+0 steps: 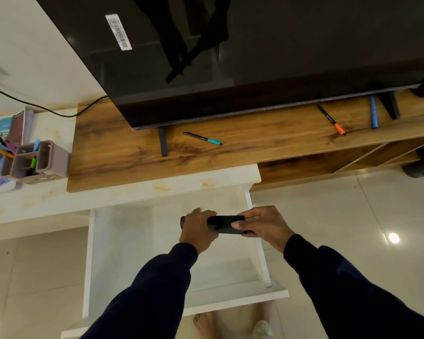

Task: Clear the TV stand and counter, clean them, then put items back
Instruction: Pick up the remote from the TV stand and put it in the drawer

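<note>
— Holding anything?
— Yes: both hands grip one black object point(227, 224) above the open white drawer point(137, 245). The left hand point(198, 232) wraps its left end, the right hand point(261, 227) pinches the other end.
— And the TV stand point(123, 155)?
— On that wooden surface lie three pens: a teal-capped pen point(203, 138), an orange-capped pen point(331, 120) and a blue pen point(373, 112), under the TV point(255, 57). A pen holder point(34, 159) stands just beside it, left.

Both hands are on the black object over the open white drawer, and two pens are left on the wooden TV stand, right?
Not quite. The head view shows three pens on the TV stand: teal-capped pen, orange-capped pen, blue pen. Left hand and right hand do hold the black object over the drawer.
</note>
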